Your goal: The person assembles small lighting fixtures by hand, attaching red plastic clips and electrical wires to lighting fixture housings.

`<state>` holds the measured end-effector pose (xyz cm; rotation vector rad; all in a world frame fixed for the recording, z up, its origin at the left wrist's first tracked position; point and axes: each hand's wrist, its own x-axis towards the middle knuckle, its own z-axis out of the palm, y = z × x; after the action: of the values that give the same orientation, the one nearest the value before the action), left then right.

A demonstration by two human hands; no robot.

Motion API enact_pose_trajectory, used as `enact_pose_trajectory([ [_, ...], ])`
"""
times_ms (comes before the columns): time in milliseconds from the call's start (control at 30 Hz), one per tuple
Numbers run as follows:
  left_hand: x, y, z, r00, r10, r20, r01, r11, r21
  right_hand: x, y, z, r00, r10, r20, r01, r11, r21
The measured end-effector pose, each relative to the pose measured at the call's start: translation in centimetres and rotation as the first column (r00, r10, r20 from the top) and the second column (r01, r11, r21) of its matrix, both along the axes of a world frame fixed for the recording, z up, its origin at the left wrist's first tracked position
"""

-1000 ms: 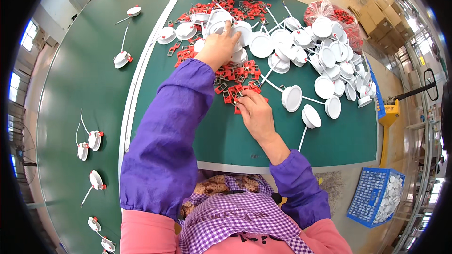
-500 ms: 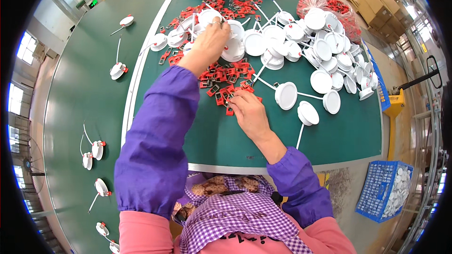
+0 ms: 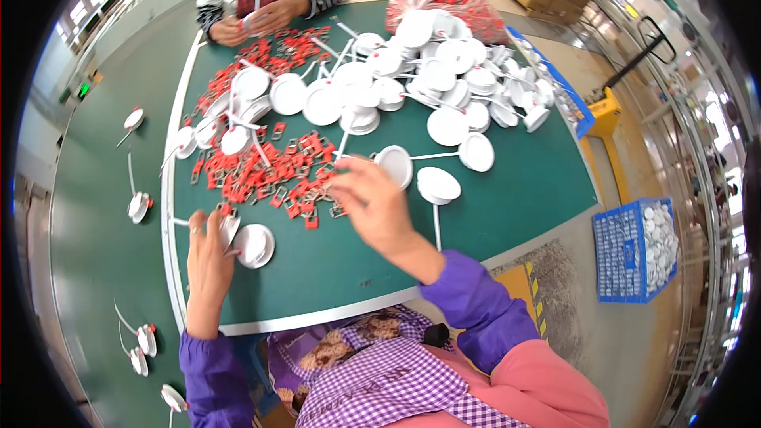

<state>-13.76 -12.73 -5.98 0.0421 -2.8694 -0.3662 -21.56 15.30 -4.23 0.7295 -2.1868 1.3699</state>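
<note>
The left hand [image 3: 208, 261] points forward, fingers bent beside a white disc [image 3: 230, 230] near the table's [image 3: 349, 273] front-left corner; I cannot tell whether it grips. The right hand [image 3: 379, 210] angles leftward, fingers curled by red clips [image 3: 238, 186], its grip unclear.

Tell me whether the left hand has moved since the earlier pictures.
Yes. The left hand has moved back and leftward, nearer the table's near edge and white side strip.
</note>
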Motion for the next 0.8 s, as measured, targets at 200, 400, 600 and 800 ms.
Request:
enact_pose_trajectory([
  [200, 0.7, 0.1, 0.9, 0.996, 0.059, 0.067, -0.065, 0.994, 0.093, -11.8, 21.7, 4.8, 0.908, -0.383, 0.171, 0.415, 0.755, -0.508],
  [400, 1.9, 2.9, 3.5, 0.984, 0.065, 0.165, -0.053, 0.996, -0.076, -18.3, 41.0, 2.1, 0.783, -0.365, 0.505, 0.604, 0.64, -0.475],
  [600, 2.3, 10.9, 4.8, 0.981, 0.116, 0.158, -0.091, 0.983, -0.161, -24.7, 46.6, -1.0, 0.83, -0.079, 0.553, 0.446, 0.689, -0.571],
  [800, 1.4, 18.7, 0.7, 0.932, -0.354, 0.073, 0.299, 0.868, 0.396, -30.8, 48.0, -1.5, 0.833, 0.324, 0.449, 0.095, 0.715, -0.692],
])
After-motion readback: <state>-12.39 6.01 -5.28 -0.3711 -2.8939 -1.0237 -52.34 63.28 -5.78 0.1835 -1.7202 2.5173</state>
